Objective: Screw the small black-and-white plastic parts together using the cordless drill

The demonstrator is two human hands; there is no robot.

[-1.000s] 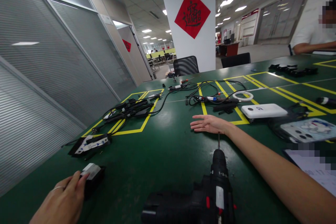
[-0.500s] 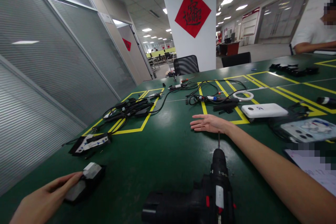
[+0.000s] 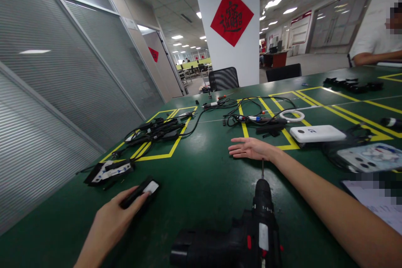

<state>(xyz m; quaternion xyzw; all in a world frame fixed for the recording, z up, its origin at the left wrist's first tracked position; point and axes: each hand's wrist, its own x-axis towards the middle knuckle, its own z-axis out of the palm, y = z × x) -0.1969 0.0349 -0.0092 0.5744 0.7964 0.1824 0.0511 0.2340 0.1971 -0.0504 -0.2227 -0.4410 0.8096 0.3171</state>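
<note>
My left hand [image 3: 114, 220] grips a small black block [image 3: 140, 189] with a pale patch on its end, held between thumb and fingers above the table's left part. What exactly the block is I cannot tell. My right hand [image 3: 249, 149] rests on the green table [image 3: 201, 180], fingers stretched out and holding nothing. Just below that wrist is the bit of a black cordless drill [image 3: 263, 209], which lies on its side at the front. Left of centre, beyond my left hand, is a black piece with white labels [image 3: 111, 170].
A heap of black cables and parts [image 3: 157, 130] lies inside yellow tape at left. More cabled tools [image 3: 256, 119], a white ring [image 3: 292, 115], a white power bank [image 3: 317, 133] and a phone [image 3: 370, 157] lie to the right. A person [image 3: 370, 46] sits at far right.
My left hand has moved right and slightly away from me with the black block, which has turned. The right hand and the drill have stayed in place.
</note>
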